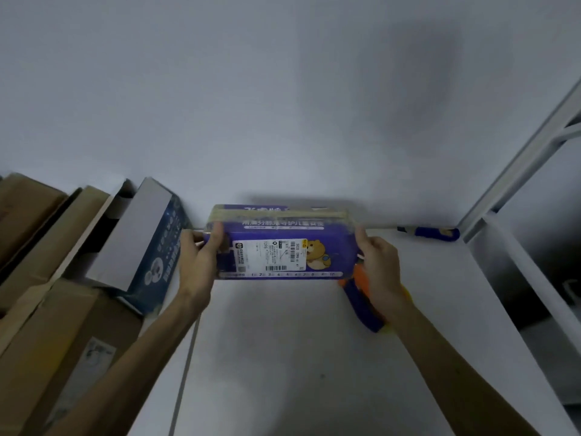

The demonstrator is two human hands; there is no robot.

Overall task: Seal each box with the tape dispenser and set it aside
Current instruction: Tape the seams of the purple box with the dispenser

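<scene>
A purple box [283,243] with a white shipping label and a cartoon bear stands on the white table, close to the wall, with clear tape running along its top edge. My left hand [201,250] grips its left end, thumb over the front face. My right hand [375,256] holds its right end. The tape dispenser [361,303], orange and blue, lies on the table just under my right wrist, partly hidden by it.
An open dark blue box [147,247] leans at the left, beside several brown cardboard boxes [56,325]. A blue-handled tool [430,233] lies by the wall at the right. A white metal rack [518,190] stands at the right edge.
</scene>
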